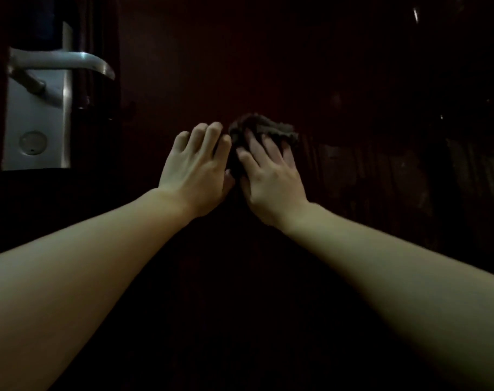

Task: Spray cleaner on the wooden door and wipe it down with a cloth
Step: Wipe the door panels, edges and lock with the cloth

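Wiping stage, centre frame: right hand (pixel 271 176), fingers spread, presses cloth (pixel 264 128) on door (pixel 353 66); left hand (pixel 196 165) open, empty. No sprayer visible.

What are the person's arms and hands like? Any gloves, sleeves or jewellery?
Both forearms are bare as far as the view reaches: no sleeves show. The left hand and right hand wear no gloves, and no rings, watch or bracelets can be seen in the dim light.
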Demonstrator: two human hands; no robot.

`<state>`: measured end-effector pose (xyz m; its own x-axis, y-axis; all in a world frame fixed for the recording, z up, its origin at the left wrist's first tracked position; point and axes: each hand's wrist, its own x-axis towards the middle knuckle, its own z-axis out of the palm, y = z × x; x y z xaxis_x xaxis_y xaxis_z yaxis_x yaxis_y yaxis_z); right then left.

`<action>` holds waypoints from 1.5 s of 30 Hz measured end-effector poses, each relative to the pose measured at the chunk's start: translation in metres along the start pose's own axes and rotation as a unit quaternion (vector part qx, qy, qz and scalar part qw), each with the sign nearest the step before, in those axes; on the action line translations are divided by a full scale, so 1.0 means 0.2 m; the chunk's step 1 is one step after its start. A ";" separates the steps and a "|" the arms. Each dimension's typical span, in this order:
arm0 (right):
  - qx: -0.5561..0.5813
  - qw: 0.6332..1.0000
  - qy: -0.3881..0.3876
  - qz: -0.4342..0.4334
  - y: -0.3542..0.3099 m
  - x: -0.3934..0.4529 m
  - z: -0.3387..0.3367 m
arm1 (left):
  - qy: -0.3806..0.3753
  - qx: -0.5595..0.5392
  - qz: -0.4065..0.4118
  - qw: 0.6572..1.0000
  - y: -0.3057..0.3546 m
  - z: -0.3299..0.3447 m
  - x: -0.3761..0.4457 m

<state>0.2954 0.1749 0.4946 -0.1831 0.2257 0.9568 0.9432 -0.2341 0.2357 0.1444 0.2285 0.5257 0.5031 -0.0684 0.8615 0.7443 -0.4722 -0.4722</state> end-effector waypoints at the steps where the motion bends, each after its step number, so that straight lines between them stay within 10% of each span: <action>1: 0.004 1.000 0.003 0.015 0.03 0.06 -0.01 | -0.001 -0.010 -0.023 1.000 0.03 0.00 0.03; 45: -0.090 0.973 0.001 0.210 1.24 -0.53 -0.29 | -0.018 -0.027 0.071 0.997 1.12 0.04 0.61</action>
<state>0.5320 0.0377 0.4606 0.2083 0.0727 0.9753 0.8708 -0.4678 -0.1511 0.3761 0.1221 0.5245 0.6181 -0.1074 0.7787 0.6403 -0.5059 -0.5780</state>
